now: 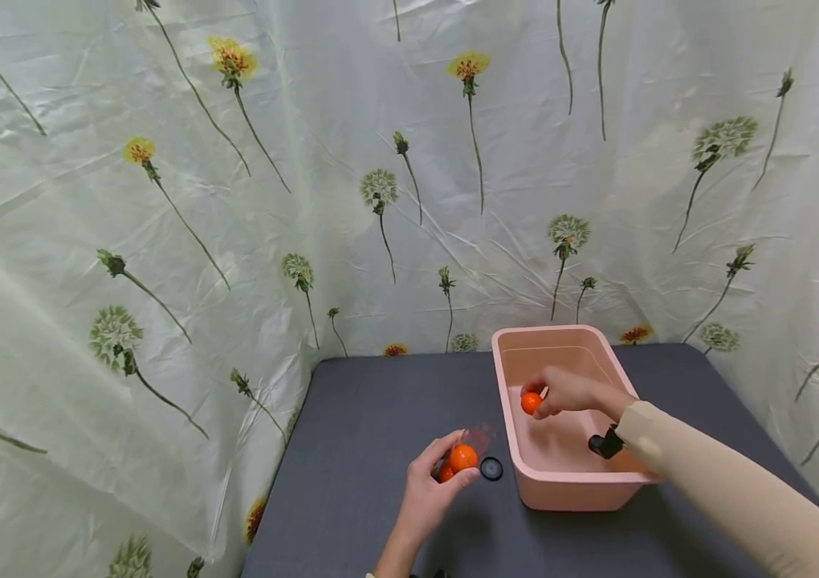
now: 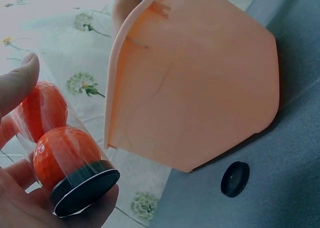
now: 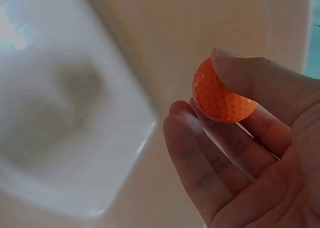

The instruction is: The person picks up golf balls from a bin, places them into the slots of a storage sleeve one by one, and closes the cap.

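My left hand (image 1: 429,482) grips a clear plastic tube (image 2: 75,119) beside the pink bin. Two orange golf balls (image 2: 67,155) sit inside it, one against the other, and a black cap (image 2: 86,193) closes the tube's lower end in the left wrist view. My right hand (image 1: 561,391) is over the inside of the pink bin (image 1: 561,492), pinching one orange golf ball (image 3: 220,95) between thumb and fingers. A second black cap (image 1: 491,469) lies on the dark table, between the left hand and the bin.
The dark grey table (image 1: 380,409) carries the bin toward its right side. Behind and to the left hangs a pale curtain (image 1: 352,265) printed with dandelions. The bin's raised walls surround the right hand.
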`<action>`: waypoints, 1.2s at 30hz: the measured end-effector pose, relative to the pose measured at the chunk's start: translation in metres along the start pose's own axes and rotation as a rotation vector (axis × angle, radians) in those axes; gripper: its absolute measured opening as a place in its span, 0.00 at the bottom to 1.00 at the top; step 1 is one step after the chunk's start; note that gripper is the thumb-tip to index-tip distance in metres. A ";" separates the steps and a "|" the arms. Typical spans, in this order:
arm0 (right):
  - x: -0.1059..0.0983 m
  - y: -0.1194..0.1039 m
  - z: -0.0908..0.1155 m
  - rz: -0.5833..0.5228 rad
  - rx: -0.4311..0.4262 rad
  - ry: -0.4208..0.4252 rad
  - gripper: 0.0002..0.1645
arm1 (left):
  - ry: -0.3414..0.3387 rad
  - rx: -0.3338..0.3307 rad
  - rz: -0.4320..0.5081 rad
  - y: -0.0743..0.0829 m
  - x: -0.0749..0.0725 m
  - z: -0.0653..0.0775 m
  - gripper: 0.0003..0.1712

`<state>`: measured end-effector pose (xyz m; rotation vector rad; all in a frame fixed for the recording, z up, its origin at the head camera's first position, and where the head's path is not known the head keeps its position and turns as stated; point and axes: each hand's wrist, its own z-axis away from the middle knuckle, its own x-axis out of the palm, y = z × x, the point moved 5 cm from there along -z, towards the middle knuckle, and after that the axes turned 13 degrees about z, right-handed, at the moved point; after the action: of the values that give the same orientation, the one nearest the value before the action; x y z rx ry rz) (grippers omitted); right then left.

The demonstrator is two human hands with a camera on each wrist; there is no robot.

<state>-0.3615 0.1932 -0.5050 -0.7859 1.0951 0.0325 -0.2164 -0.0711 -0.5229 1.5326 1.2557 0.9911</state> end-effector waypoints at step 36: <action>-0.010 -0.063 0.071 -0.148 -0.040 0.315 0.23 | 0.003 -0.002 -0.007 0.001 0.006 0.003 0.31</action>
<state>-0.2858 0.1919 -0.4468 -0.9271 1.3326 -0.2006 -0.2119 -0.0659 -0.5225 1.5247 1.2613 0.9901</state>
